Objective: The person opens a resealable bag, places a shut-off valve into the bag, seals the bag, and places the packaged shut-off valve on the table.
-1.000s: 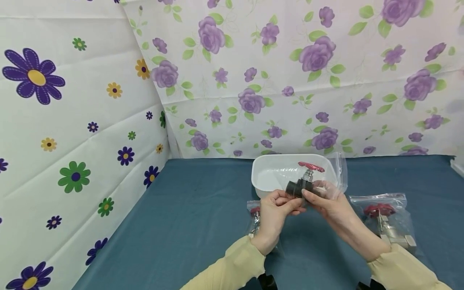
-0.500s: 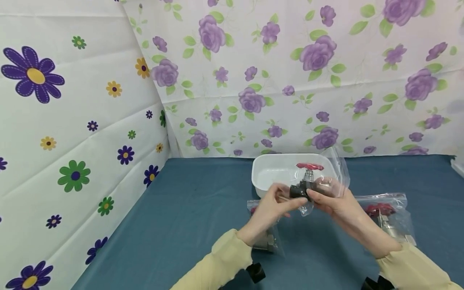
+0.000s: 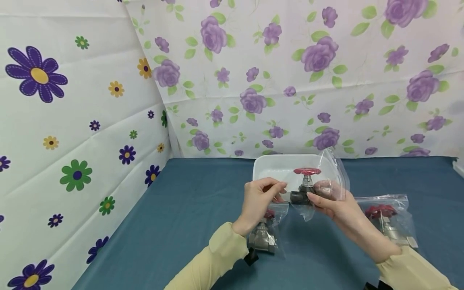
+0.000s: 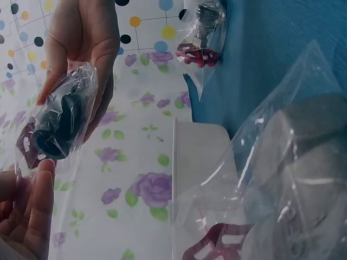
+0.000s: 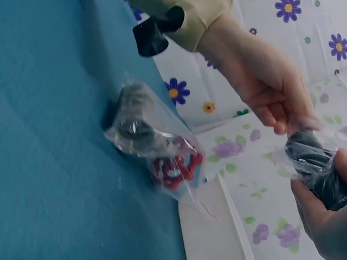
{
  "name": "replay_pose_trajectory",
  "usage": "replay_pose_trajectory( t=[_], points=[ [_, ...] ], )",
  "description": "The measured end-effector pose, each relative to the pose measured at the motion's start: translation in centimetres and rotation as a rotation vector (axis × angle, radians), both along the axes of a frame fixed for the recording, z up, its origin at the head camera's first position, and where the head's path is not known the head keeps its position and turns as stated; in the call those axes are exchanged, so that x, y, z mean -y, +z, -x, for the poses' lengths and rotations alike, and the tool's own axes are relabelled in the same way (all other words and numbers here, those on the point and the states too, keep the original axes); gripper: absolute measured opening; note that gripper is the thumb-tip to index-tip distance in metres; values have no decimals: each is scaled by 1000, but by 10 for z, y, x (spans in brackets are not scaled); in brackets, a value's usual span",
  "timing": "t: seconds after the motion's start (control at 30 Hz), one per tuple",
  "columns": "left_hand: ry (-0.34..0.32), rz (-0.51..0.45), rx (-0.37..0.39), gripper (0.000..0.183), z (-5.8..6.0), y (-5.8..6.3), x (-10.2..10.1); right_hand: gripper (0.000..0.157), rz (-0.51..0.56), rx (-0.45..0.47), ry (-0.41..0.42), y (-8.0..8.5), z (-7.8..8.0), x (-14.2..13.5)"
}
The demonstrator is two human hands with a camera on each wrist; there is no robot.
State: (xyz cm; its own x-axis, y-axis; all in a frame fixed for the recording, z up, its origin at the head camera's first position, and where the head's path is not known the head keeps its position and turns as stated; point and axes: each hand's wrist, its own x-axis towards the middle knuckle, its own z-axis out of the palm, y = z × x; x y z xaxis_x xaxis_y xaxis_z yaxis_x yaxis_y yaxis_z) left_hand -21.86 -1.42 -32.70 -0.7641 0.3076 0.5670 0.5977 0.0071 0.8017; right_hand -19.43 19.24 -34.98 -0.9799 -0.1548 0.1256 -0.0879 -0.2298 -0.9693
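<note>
In the head view a gate valve (image 3: pixel 306 187), with a red handwheel and dark body, is held up inside a clear plastic bag (image 3: pixel 342 177). My right hand (image 3: pixel 338 203) grips its body through the film, thumb in front. My left hand (image 3: pixel 259 199) is just left of the valve, thumb and fingertips together at the bag's edge. The left wrist view shows the film reaching these left fingers (image 4: pixel 38 211) beside the handwheel. In the right wrist view the dark valve body (image 5: pixel 320 168) lies between both hands, wrapped in wrinkled film.
Behind the hands stands a white plastic basin (image 3: pixel 270 166). One bagged metal valve (image 3: pixel 262 237) lies below my left hand on the blue cloth (image 3: pixel 188 217); another bagged valve (image 3: pixel 391 229) lies right of my right forearm. Flowered sheets (image 3: pixel 224 121) hang at the back and left.
My left hand has drawn back leftward from the valve body, uncovering the bagged valve below it. The held valve has dropped slightly and turned more upright, still in my right hand.
</note>
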Motion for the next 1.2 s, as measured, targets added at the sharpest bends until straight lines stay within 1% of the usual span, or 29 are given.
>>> replay_pose_trajectory(
  t=[0.1, 0.2, 0.27, 0.33, 0.43, 0.47, 0.53, 0.6, 0.67, 0.7, 0.77, 0.83, 0.93, 1.0, 1.1, 1.2],
  points=[
    [5, 12, -12, 14, -2, -2, -1, 14, 31, -1, -7, -1, -1, 2],
    [12, 24, -1, 14, -6, -3, -1, 12, 36, 6, -11, 0, -1, 3],
    [22, 23, 10, 14, -9, -4, -2, 12, 34, 13, -7, 0, -2, 3],
    [30, 17, 20, 13, -11, -5, -2, 15, 5, 28, 8, 0, -2, 2],
    [17, -3, -1, 11, -13, -7, -4, 31, -79, 68, 58, 1, 1, -1],
    [9, -12, -13, 10, -13, -7, -4, 42, -112, 82, 81, 2, 1, -1],
    [0, -19, -49, 8, -13, -7, -6, 57, -161, 109, 139, 3, 3, -2],
    [-16, -20, -72, 8, -13, -7, -7, 71, -191, 133, 178, 4, 3, -3],
    [-27, -16, -91, 8, -14, -7, -8, 79, -211, 152, 206, 4, 2, -4],
    [-30, -13, -105, 8, -14, -7, -9, 78, -216, 156, 217, 5, 2, -4],
    [-25, -10, -133, 7, -14, -6, -10, 82, -226, 162, 239, 5, 2, -5],
    [-2, -5, -177, 6, -14, -6, -11, 80, -223, 165, 269, 7, 3, -7],
    [25, 4, -228, 5, -14, -5, -12, 71, -232, 159, 312, 9, 5, -10],
    [9, 19, -245, 5, -14, -5, -12, 59, -247, 153, 330, 10, 6, -12],
    [-40, 57, -266, 6, -15, -5, -11, 44, -267, 150, 333, 10, 9, -14],
    [-78, 83, -290, 7, -15, -5, -11, 34, -259, 168, 271, 11, 9, -16]
  ],
)
